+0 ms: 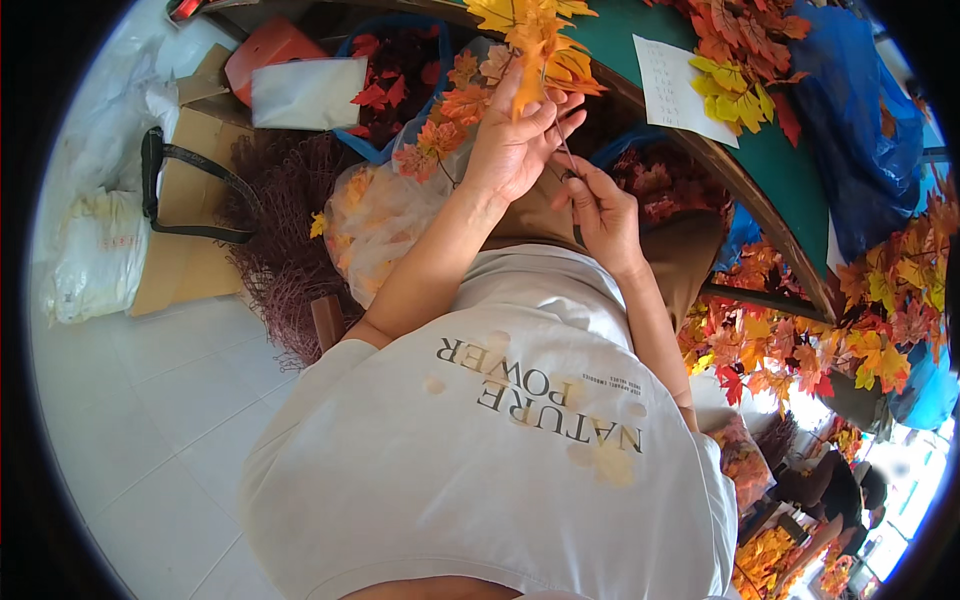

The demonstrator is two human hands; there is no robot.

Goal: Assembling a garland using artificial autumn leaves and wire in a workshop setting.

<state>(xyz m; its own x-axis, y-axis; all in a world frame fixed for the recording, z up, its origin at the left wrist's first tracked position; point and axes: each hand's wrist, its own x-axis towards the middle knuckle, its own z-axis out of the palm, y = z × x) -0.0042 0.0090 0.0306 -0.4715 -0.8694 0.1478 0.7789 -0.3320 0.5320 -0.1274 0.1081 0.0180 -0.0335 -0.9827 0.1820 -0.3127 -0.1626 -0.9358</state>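
Observation:
Up at the top centre, my left hand [512, 150] grips a spray of artificial yellow-orange maple leaves [540, 50], its fingers curled around the base of the foliage. A thin dark stem [566, 152] runs down from the leaves toward my right hand [607, 218], which is closed in a pinch at its lower end. Exactly what lies between the right fingertips is too small to make out beyond the stem. Beside my left wrist hangs an orange-pink leaf spray [437, 140].
A green-topped table [615, 35] carries a handwritten paper sheet [680, 90] and more leaf sprays [735, 75]. Left of my lap are a clear bag of leaves [375, 225], a heap of brown stems [285, 220] and a cardboard box [190, 250]. Farther right, another person [840, 490] works.

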